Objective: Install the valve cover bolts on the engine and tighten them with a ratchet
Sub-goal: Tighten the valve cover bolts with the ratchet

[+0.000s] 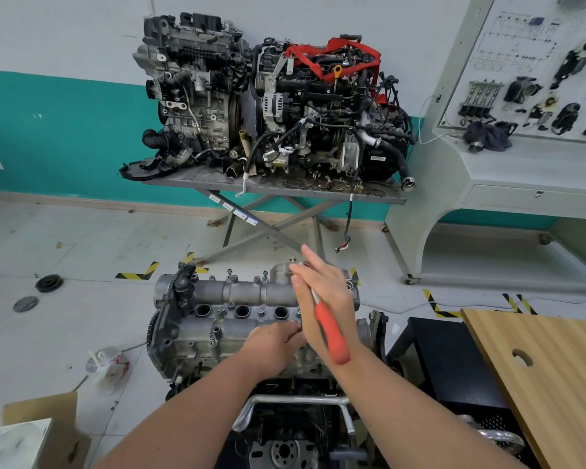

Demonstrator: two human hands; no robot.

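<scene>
The grey aluminium valve cover (251,313) lies under both hands; the right hand (322,299) is beyond the left hand (274,343), with the red-handled steel ratchet (329,330) on its palm side.

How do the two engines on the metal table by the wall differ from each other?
The left engine is mostly bare grey metal; the right engine looks darker, with black hoses and wiring. Only the right engine has a red strap over its top. Both stand side by side on the metal table.
</scene>
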